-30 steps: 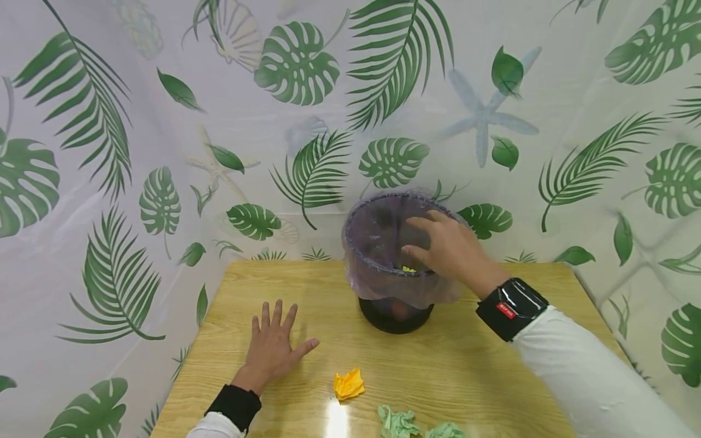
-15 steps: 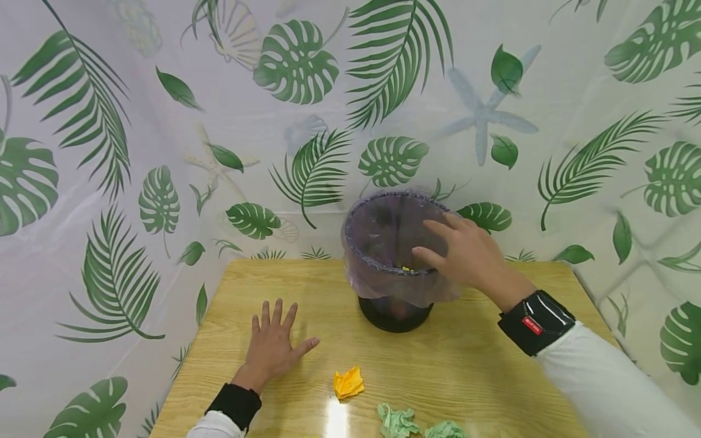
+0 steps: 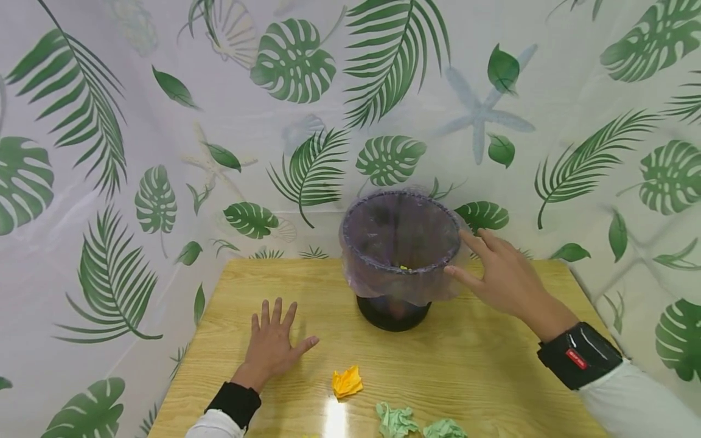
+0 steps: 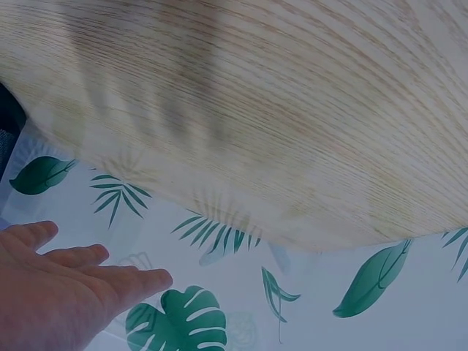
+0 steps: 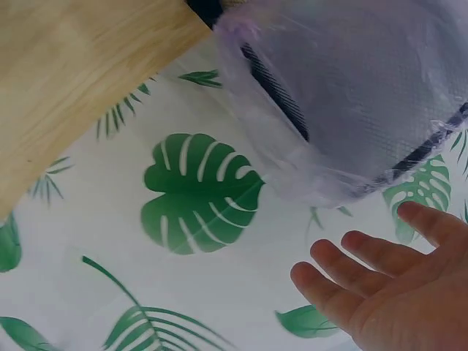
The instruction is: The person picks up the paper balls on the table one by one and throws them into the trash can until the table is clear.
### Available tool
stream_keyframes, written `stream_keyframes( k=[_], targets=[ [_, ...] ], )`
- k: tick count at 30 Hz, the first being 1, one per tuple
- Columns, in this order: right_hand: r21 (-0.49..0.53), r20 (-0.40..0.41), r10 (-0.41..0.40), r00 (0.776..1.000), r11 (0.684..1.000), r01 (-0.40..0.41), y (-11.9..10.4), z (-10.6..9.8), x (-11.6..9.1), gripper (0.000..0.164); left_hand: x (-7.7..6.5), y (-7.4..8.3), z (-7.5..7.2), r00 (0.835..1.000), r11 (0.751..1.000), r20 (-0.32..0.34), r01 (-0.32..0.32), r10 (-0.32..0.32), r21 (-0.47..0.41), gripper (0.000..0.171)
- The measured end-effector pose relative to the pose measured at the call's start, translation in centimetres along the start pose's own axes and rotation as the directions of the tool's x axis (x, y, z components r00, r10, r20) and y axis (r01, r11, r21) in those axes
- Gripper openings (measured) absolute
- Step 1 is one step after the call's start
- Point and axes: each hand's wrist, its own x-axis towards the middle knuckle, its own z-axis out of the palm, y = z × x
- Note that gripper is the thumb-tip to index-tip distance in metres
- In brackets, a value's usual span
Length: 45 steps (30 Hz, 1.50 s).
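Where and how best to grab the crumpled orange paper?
Likely a pinch across the body of the orange paper, from above. It lies low on the table; its crumpled shape should give purchase. Lean in from the far side, as the green papers sit on its near right.

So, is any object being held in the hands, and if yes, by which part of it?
Nothing is held: the left hand is spread over the table, and the right hand, also empty, is beside the lined bin.
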Motion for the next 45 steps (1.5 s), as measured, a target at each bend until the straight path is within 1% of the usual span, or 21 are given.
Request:
stream_keyframes(
  k=[7, 14, 18, 21, 24, 26, 31, 33, 35, 39, 42, 45],
  targets=[
    [-0.007, 0.002, 0.020, 1.000, 1.000, -0.020, 1.9, 0.7, -2.6, 0.085, 0.0, 0.2, -0.2, 1.000, 1.000, 0.012, 0.001, -0.001, -0.001, 0.101],
    [-0.005, -0.012, 0.030, 0.999, 1.000, -0.030, 3.3, 1.8, -5.1, 0.085, 0.0, 0.3, -0.3, 1.000, 1.000, 0.005, -0.003, 0.003, 0.005, 0.101],
    [-0.018, 0.036, 0.056, 0.998, 0.998, -0.055, 3.6, 3.0, -6.5, 0.088, 0.1, 0.3, -0.3, 1.000, 1.000, 0.005, 0.003, -0.003, 0.020, 0.101],
    [-0.021, 0.066, 0.054, 0.996, 0.998, -0.052, 3.5, 3.9, -7.4, 0.087, 0.1, 0.3, -0.3, 1.000, 1.000, 0.004, 0.004, -0.004, 0.030, 0.102],
    [-0.013, 0.076, 0.035, 0.996, 0.999, -0.034, 3.1, 4.8, -8.1, 0.086, 0.2, 0.3, -0.3, 1.000, 0.999, 0.002, 0.000, 0.000, 0.035, 0.102],
    [-0.004, 0.071, 0.020, 0.997, 1.000, -0.020, 2.7, 5.4, -8.6, 0.086, 0.2, 0.3, -0.3, 1.000, 0.999, 0.005, -0.002, 0.002, 0.034, 0.102],
    [0.017, 0.029, -0.054, 0.998, 0.998, 0.054, 1.5, 7.4, -10.1, 0.083, 0.3, 0.3, -0.3, 1.000, 0.999, 0.009, -0.002, 0.001, 0.037, 0.102],
    [0.027, 0.030, -0.085, 0.996, 0.996, 0.084, 0.9, 8.1, -10.7, 0.081, 0.3, 0.4, -0.3, 1.000, 0.999, 0.011, -0.001, 0.000, 0.038, 0.102],
    [0.041, 0.055, -0.100, 0.993, 0.994, 0.098, 0.3, 8.7, -11.3, 0.079, 0.3, 0.4, -0.3, 1.000, 0.999, 0.013, 0.000, -0.001, 0.037, 0.102],
    [0.098, 0.141, -0.124, 0.982, 0.989, 0.110, -0.8, 9.6, -12.2, 0.077, 0.3, 0.5, -0.3, 1.000, 0.999, 0.014, -0.001, 0.001, 0.036, 0.102],
    [0.161, 0.217, -0.148, 0.965, 0.980, 0.114, -1.3, 10.3, -12.9, 0.078, 0.3, 0.5, -0.3, 1.000, 0.999, 0.013, -0.002, 0.001, 0.037, 0.102],
    [0.230, 0.285, -0.193, 0.939, 0.965, 0.129, -1.7, 11.3, -13.5, 0.079, 0.3, 0.5, -0.3, 1.000, 0.999, 0.011, 0.000, 0.000, 0.036, 0.103]
  ],
)
